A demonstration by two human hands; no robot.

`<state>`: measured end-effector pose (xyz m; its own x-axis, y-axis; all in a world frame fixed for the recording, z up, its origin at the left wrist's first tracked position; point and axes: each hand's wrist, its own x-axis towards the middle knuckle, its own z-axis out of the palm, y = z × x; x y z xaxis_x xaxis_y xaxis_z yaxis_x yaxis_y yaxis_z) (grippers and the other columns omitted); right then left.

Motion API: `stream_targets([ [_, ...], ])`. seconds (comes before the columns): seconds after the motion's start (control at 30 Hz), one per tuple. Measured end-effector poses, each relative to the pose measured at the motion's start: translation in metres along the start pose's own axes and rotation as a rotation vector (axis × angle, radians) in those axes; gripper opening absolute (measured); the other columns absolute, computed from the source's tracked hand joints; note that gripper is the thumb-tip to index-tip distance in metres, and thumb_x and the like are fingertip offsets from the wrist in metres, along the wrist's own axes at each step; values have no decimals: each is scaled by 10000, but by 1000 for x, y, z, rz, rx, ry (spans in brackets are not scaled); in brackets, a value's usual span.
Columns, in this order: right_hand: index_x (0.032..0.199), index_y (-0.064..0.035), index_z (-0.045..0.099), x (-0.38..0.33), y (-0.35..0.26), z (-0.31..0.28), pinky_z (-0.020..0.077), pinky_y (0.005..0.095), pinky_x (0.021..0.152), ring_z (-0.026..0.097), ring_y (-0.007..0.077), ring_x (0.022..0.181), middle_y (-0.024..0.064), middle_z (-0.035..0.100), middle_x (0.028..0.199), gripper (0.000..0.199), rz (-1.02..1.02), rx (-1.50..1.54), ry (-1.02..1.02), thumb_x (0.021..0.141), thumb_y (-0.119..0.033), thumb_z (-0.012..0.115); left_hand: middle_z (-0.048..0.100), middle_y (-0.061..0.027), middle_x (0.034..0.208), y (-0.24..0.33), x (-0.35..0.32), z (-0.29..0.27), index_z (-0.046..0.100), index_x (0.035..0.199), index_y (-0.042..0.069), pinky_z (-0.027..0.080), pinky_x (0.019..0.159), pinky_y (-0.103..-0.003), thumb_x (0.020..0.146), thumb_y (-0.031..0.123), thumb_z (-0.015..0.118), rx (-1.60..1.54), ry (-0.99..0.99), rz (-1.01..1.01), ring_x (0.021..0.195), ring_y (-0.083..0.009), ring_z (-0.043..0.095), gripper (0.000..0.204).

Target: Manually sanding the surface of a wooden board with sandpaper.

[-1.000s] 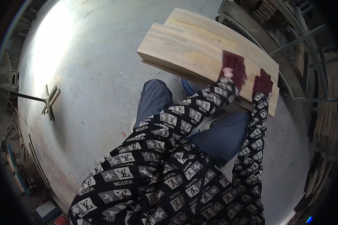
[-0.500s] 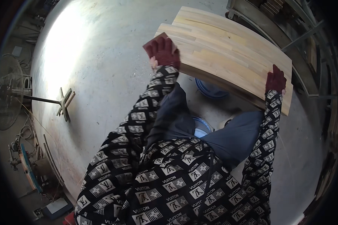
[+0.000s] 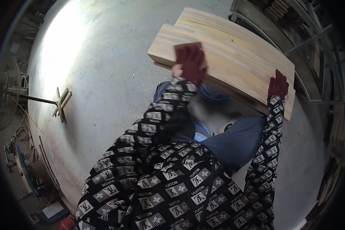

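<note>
Resting across the person's lap, tilted, a pale jointed wooden panel [image 3: 234, 57] is lying with a second like panel beneath it. Left hand [image 3: 190, 63], in a dark red glove, is pressing a reddish sanding sheet [image 3: 188, 51] flat near the panel's left edge, fingers spread over it, not curled. Right hand [image 3: 278, 85], gloved alike, is clamping the panel's near right corner, fingers closed over the edge. Risk, judged: the panel is sliding off the knees onto the concrete floor [image 3: 103, 76] if the right grip slackens.

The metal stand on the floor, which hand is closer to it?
Left. The left hand presses on the wooden board, nearer the metal stand. The right hand grips the board's far end.
</note>
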<state>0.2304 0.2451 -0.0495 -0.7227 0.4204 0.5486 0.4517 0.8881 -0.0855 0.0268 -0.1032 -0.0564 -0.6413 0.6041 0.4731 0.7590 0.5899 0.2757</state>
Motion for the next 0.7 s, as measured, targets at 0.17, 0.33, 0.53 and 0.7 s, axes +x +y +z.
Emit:
stream_targets([
  [0.17, 1308, -110, 608, 1, -4, -4, 485, 489, 899, 620, 353, 1038, 135, 671, 1139, 418, 23, 14, 3, 902, -185, 673, 494, -166, 1396, -84, 13, -21, 541, 1348, 87, 306, 1098, -572, 861, 334, 624, 358, 20, -417, 1263, -396, 440, 552],
  [0.33, 1298, -98, 612, 2, -4, -4, 484, 487, 906, 619, 357, 1047, 135, 675, 1126, 404, 28, -25, -17, 904, -174, 660, 381, -183, 1557, 57, 29, 59, 455, 1482, 110, 148, 1223, -617, 878, 414, 560, 596, -222, -160, 1472, -446, 273, 684],
  [0.53, 1294, -96, 614, 2, -1, -2, 484, 484, 906, 615, 356, 1039, 130, 670, 1137, 395, 66, 22, -72, 910, -182, 642, 556, -153, 1403, 177, -4, 98, 610, 1300, 98, 228, 1215, -590, 756, 351, 683, -276, -58, 406, 1381, -408, 424, 604],
  [0.7, 1288, -89, 611, 1, -4, -3, 481, 485, 913, 603, 340, 1079, 121, 665, 1170, 380, 10, -21, -35, 926, -202, 625, 482, -147, 1431, 18, 41, 42, 484, 1410, 116, 312, 1121, -560, 852, 358, 560, 93, -132, 164, 1339, -399, 408, 613],
])
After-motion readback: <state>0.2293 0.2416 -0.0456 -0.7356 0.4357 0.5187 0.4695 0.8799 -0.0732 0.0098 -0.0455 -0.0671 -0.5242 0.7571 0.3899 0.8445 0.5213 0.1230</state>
